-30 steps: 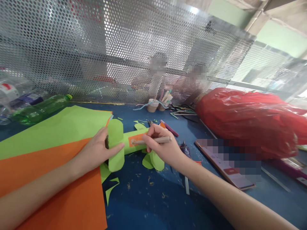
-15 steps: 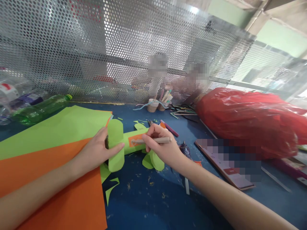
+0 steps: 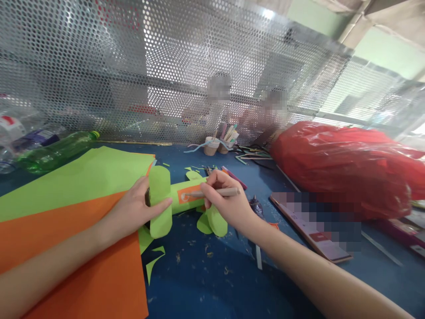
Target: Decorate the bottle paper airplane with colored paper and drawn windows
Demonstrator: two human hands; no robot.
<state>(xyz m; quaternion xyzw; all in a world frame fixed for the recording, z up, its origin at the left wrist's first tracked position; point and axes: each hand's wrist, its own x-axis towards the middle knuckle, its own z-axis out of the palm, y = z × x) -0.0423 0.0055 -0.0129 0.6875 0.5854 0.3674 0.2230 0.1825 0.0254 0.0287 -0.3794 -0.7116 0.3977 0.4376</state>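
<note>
A green paper model airplane [image 3: 175, 204], built round a tube with rounded flaps, lies across the blue table. My left hand [image 3: 137, 206] grips its left end, thumb over the upright green flap. On the tube's side is an orange paper strip [image 3: 195, 191] bearing a pale curved mark near its left end. My right hand [image 3: 229, 195] pinches a light-coloured marker pen [image 3: 227, 192], whose tip is at the strip by that mark. Part of the tube and its right end are hidden behind my right hand.
Green sheets [image 3: 89, 177] and orange sheets [image 3: 109, 266] lie at left, with bottles [image 3: 59, 150] behind. Two cups [image 3: 211, 146] of pens stand at the back. A phone [image 3: 312, 230], a glue gun [image 3: 256, 206] and a red plastic bag [image 3: 345, 164] are at right. Green scraps [image 3: 154, 261] lie in front.
My right hand and the marker pen have shifted slightly right and up along the orange strip. The pale mark shows more plainly. My left hand and the paper airplane stay put.
</note>
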